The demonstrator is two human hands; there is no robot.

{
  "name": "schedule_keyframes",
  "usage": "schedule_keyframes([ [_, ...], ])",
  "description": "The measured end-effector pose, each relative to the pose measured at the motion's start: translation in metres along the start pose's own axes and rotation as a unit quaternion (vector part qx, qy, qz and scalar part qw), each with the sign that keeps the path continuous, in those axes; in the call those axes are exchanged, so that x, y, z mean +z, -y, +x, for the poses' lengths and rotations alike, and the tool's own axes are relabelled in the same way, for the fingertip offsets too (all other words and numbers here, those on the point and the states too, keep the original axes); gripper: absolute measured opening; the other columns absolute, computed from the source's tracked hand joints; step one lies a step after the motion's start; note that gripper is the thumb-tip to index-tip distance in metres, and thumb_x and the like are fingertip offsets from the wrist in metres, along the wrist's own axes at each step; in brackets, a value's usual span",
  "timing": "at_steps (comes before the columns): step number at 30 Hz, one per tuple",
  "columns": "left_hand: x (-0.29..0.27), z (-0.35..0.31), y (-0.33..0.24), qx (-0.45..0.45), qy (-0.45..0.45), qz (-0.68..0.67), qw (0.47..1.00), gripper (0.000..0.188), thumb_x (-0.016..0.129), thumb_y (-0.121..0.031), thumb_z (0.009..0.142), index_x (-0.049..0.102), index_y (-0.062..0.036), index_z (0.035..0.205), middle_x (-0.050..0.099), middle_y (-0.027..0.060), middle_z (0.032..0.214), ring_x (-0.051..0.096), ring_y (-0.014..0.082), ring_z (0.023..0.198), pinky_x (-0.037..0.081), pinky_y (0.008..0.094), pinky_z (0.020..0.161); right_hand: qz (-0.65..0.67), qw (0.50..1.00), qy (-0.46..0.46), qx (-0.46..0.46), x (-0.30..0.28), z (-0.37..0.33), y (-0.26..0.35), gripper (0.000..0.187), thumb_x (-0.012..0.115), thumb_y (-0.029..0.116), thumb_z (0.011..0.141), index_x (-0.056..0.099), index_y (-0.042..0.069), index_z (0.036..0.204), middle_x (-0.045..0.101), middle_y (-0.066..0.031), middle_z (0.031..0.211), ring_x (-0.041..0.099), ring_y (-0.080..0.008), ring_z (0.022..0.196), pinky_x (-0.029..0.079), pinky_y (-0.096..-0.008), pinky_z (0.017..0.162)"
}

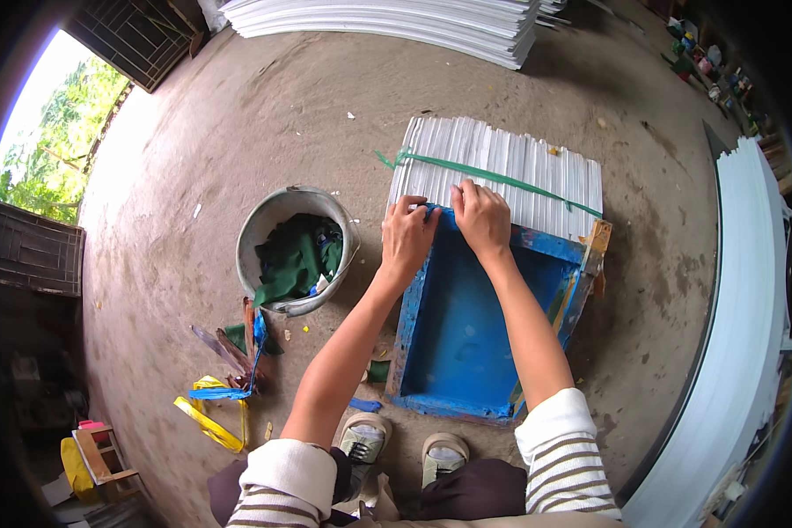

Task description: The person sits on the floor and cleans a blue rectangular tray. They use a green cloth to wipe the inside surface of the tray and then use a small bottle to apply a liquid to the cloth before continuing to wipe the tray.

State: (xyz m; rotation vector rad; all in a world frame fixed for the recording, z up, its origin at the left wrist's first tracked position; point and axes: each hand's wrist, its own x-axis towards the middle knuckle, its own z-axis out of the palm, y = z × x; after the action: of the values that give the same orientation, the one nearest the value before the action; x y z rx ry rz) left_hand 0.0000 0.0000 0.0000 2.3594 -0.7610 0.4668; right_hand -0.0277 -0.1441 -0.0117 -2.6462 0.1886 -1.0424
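Note:
A blue wooden frame with a smooth blue panel inside, much like a printing screen, leans against a bundle of white sheets. Worn paint and scraps of tape show along its right side. My left hand curls its fingers over the frame's far left corner. Beside it, my right hand has its fingers bent and pinched together at the far rail; what lies between them, if anything, is hidden. A green strap runs across the bundle just beyond both hands.
Left of the frame stands a metal bucket holding dark green cloth. Torn strips and a yellow strap lie on the concrete floor below it. White sheets are stacked at the far side and along the right.

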Motion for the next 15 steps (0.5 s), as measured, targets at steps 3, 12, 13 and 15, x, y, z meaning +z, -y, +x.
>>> schedule_keyframes([
  [3,-0.002,0.0,0.002,-0.046,-0.011,-0.068,0.997,0.026,0.069,-0.023,0.079,0.068,-0.0006,0.066,0.068,0.0046,0.101,0.065,0.0205,0.069,0.05,0.0325,0.064,-0.026,0.999,-0.016,0.02,0.002,0.0,0.001,0.021,0.056,0.024,0.09,0.052,0.008,0.076,0.058,-0.0085,0.061,0.059,-0.0263,0.057,0.046,-0.0383,0.056],
  [12,-0.011,0.008,0.002,-0.09,0.092,-0.116,0.985,0.023,0.07,-0.024,0.077,0.069,-0.0026,0.068,0.067,0.0066,0.094,0.065,0.0231,0.069,0.05,0.0319,0.064,-0.044,0.999,0.023,0.011,-0.001,-0.003,-0.001,0.024,0.053,0.026,0.09,0.057,0.006,0.079,0.06,-0.0091,0.059,0.061,-0.0249,0.058,0.047,-0.0367,0.058],
  [13,-0.013,0.01,0.0,-0.047,0.087,-0.076,0.992,0.023,0.071,-0.024,0.076,0.069,-0.0017,0.07,0.066,0.0079,0.091,0.064,0.0247,0.07,0.05,0.0331,0.064,-0.042,0.999,0.031,0.0,-0.001,-0.003,-0.002,0.024,0.052,0.027,0.09,0.057,0.006,0.078,0.06,-0.0091,0.059,0.061,-0.0249,0.057,0.047,-0.0366,0.058],
  [15,-0.018,0.017,-0.004,0.037,0.074,0.004,0.997,0.024,0.072,-0.024,0.074,0.068,0.0002,0.075,0.064,0.0105,0.086,0.064,0.0279,0.071,0.052,0.0354,0.065,-0.031,0.997,0.069,0.006,-0.001,-0.002,0.0,0.025,0.051,0.026,0.091,0.057,0.006,0.078,0.061,-0.0103,0.059,0.061,-0.0268,0.056,0.048,-0.0379,0.058],
])
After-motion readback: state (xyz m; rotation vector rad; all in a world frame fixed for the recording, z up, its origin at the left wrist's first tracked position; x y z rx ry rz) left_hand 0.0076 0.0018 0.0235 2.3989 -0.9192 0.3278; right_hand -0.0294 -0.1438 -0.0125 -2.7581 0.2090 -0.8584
